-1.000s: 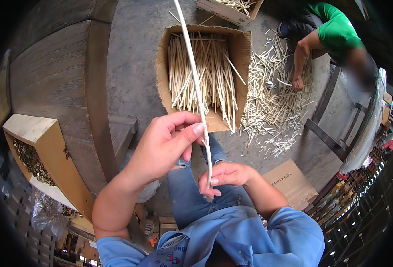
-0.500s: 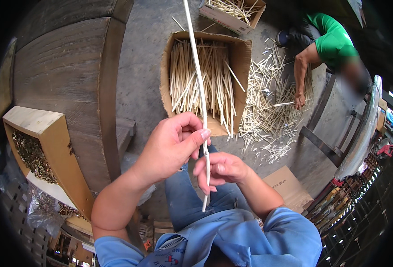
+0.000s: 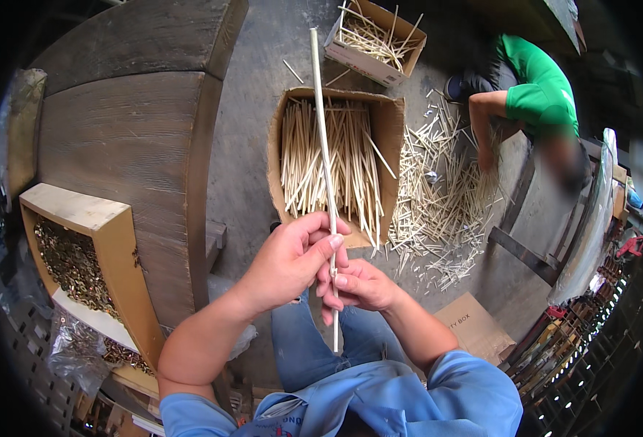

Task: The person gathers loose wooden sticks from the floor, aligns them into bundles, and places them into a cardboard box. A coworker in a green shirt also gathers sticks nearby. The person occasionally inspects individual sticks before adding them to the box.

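A long, thin, pale stick [image 3: 321,109] stands nearly upright across the middle of the view, its far end over the cardboard box. My left hand [image 3: 292,251] pinches it between thumb and fingers below its middle. Just under that grip, my right hand [image 3: 365,285] is closed round the stick, thumb pressed against it, near a small notch or knot. The stick's lower end hangs free above my jeans. Beyond my hands, the open cardboard box [image 3: 392,131] holds many similar sticks [image 3: 298,153] lying roughly side by side.
Loose short sticks [image 3: 438,197] litter the floor at the right, where a person in green [image 3: 543,84] crouches, reaching into them. A smaller box of sticks [image 3: 365,64] stands behind. At left are a large wooden block [image 3: 117,138] and a tray of metal fittings [image 3: 74,266].
My right hand, loosely open beside the stick before, has closed on it. The stick's far end has come into view. The other person's hand has moved farther into the scattered pile.
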`<act>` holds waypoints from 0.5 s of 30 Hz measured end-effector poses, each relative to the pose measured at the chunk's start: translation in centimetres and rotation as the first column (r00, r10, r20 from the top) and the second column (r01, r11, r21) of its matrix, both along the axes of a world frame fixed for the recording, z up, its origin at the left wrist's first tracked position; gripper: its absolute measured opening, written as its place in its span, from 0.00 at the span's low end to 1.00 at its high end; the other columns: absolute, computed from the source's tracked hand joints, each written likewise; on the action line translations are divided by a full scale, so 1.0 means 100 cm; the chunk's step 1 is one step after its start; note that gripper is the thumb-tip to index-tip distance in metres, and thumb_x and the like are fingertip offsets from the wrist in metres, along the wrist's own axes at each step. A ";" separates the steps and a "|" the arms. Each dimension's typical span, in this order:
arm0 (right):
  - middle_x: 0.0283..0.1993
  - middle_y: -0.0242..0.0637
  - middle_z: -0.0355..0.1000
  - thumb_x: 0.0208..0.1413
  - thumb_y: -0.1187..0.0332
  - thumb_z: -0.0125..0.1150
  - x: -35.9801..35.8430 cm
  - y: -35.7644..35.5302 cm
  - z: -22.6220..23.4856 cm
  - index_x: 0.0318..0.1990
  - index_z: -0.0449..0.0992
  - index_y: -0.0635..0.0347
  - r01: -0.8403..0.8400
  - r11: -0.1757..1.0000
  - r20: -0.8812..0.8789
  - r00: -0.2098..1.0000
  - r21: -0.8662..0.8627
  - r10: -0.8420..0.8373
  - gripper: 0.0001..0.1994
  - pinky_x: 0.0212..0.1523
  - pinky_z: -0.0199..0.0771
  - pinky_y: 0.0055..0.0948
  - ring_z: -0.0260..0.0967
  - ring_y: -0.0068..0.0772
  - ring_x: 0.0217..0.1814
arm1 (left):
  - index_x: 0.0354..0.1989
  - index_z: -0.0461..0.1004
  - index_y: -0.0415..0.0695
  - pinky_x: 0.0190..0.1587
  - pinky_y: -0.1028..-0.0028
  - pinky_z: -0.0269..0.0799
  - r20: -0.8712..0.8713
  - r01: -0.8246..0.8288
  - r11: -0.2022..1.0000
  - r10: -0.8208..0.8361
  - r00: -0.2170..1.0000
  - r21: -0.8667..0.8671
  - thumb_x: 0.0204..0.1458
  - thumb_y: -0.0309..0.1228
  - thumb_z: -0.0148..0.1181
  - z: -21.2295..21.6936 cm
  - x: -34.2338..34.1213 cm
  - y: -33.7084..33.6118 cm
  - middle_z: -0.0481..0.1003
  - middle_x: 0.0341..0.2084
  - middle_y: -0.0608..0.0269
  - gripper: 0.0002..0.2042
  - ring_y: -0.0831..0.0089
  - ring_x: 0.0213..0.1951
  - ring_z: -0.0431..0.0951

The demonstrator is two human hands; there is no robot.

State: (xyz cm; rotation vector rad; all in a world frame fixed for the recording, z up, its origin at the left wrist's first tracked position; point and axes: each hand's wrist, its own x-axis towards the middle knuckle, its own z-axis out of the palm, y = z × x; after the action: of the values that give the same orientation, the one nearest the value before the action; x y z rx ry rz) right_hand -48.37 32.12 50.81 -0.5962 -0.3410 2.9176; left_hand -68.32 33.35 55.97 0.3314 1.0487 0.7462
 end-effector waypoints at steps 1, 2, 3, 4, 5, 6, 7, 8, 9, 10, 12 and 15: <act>0.27 0.34 0.63 0.68 0.59 0.45 0.000 0.000 0.001 0.46 0.71 0.67 0.012 1.000 0.010 1.000 -0.001 -0.012 0.17 0.39 0.77 0.36 0.63 0.25 0.27 | 0.42 0.69 0.37 0.21 0.85 0.64 0.013 0.004 1.000 -0.005 1.000 0.009 0.63 0.28 0.50 0.000 0.000 0.000 0.76 0.29 0.63 0.07 0.85 0.20 0.72; 0.26 0.33 0.63 0.68 0.58 0.45 0.000 -0.002 0.001 0.46 0.71 0.67 0.024 1.000 0.019 1.000 -0.002 -0.024 0.18 0.37 0.77 0.31 0.62 0.23 0.25 | 0.42 0.69 0.37 0.21 0.85 0.65 0.025 0.009 1.000 -0.010 1.000 0.018 0.64 0.29 0.49 0.000 0.000 0.000 0.76 0.28 0.63 0.07 0.85 0.20 0.72; 0.26 0.32 0.63 0.68 0.57 0.45 0.000 -0.004 0.001 0.46 0.72 0.67 0.036 0.999 0.030 0.999 -0.003 -0.036 0.18 0.35 0.76 0.26 0.61 0.22 0.24 | 0.42 0.69 0.37 0.21 0.85 0.65 0.025 0.011 1.000 -0.012 1.000 0.024 0.64 0.29 0.49 0.000 0.000 0.000 0.76 0.28 0.63 0.07 0.85 0.20 0.72; 0.25 0.31 0.61 0.68 0.58 0.44 0.000 -0.005 0.002 0.45 0.71 0.66 0.031 0.999 0.036 0.999 -0.013 -0.031 0.18 0.35 0.76 0.29 0.58 0.21 0.23 | 0.41 0.69 0.37 0.21 0.85 0.65 0.021 0.012 1.000 -0.013 1.000 0.028 0.64 0.30 0.49 0.000 -0.001 -0.001 0.76 0.28 0.62 0.08 0.85 0.20 0.72; 0.26 0.31 0.62 0.68 0.58 0.44 -0.001 -0.004 0.003 0.45 0.72 0.66 0.039 0.999 0.026 0.999 -0.015 -0.039 0.18 0.35 0.76 0.30 0.59 0.21 0.24 | 0.40 0.69 0.38 0.20 0.85 0.65 0.018 0.014 0.999 -0.014 1.000 0.032 0.64 0.30 0.49 -0.001 -0.001 -0.001 0.76 0.28 0.62 0.08 0.84 0.20 0.72; 0.27 0.32 0.63 0.68 0.58 0.44 -0.001 -0.003 0.005 0.45 0.72 0.66 0.047 0.999 0.016 0.999 -0.016 -0.047 0.18 0.35 0.76 0.30 0.59 0.21 0.25 | 0.39 0.69 0.38 0.20 0.85 0.65 0.019 -0.002 1.000 0.001 1.000 0.030 0.65 0.31 0.48 -0.002 -0.002 -0.002 0.76 0.27 0.61 0.08 0.84 0.20 0.72; 0.27 0.32 0.64 0.68 0.58 0.44 -0.002 -0.003 0.006 0.45 0.72 0.67 0.056 0.998 0.008 0.998 -0.019 -0.056 0.18 0.35 0.76 0.30 0.60 0.21 0.26 | 0.39 0.68 0.38 0.20 0.85 0.65 0.022 -0.016 1.000 0.015 1.000 0.027 0.65 0.32 0.47 -0.004 -0.002 -0.004 0.76 0.27 0.61 0.09 0.84 0.20 0.72; 0.28 0.34 0.65 0.68 0.59 0.45 -0.003 -0.005 0.010 0.44 0.72 0.67 0.084 0.995 0.018 0.996 0.054 -0.085 0.17 0.36 0.75 0.31 0.61 0.23 0.27 | 0.38 0.68 0.39 0.20 0.85 0.65 0.024 -0.030 0.999 0.029 0.999 0.023 0.66 0.33 0.47 -0.004 -0.003 -0.005 0.76 0.26 0.60 0.10 0.84 0.20 0.72; 0.30 0.35 0.67 0.67 0.60 0.46 -0.004 -0.007 0.015 0.44 0.72 0.67 0.111 0.986 0.027 0.993 0.126 -0.116 0.16 0.36 0.75 0.32 0.63 0.25 0.28 | 0.37 0.68 0.39 0.19 0.85 0.65 0.091 -0.054 0.998 0.055 0.994 -0.009 0.66 0.33 0.46 -0.002 -0.005 -0.005 0.76 0.26 0.60 0.10 0.84 0.19 0.72; 0.31 0.37 0.69 0.67 0.62 0.47 -0.004 -0.007 0.019 0.43 0.72 0.67 0.141 0.969 0.039 0.988 0.203 -0.152 0.15 0.37 0.75 0.32 0.64 0.26 0.29 | 0.37 0.68 0.39 0.19 0.85 0.65 0.164 -0.071 0.997 0.077 0.984 -0.038 0.66 0.34 0.45 0.000 -0.005 -0.004 0.76 0.25 0.59 0.11 0.84 0.19 0.72; 0.34 0.39 0.71 0.65 0.64 0.50 -0.009 0.004 0.017 0.43 0.73 0.67 0.127 0.730 -0.018 0.988 0.672 -0.155 0.13 0.38 0.73 0.34 0.68 0.33 0.32 | 0.37 0.68 0.40 0.19 0.84 0.65 0.266 -0.066 0.995 0.085 0.960 -0.079 0.67 0.35 0.45 0.003 -0.007 -0.003 0.76 0.24 0.59 0.12 0.83 0.20 0.72; 0.37 0.40 0.72 0.56 0.70 0.58 -0.010 0.035 0.020 0.43 0.74 0.63 -0.114 0.267 0.141 0.986 0.957 -0.084 0.09 0.40 0.71 0.37 0.72 0.44 0.39 | 0.36 0.68 0.39 0.19 0.84 0.66 -0.025 0.065 0.998 -0.064 0.998 0.022 0.66 0.36 0.45 0.002 -0.010 -0.003 0.76 0.23 0.59 0.12 0.83 0.20 0.72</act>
State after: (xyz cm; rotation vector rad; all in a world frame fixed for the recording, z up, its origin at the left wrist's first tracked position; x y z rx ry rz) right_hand -49.33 35.62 52.83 -0.5481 -1.9591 1.9567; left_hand -69.31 33.09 56.15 0.3931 1.0483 0.6982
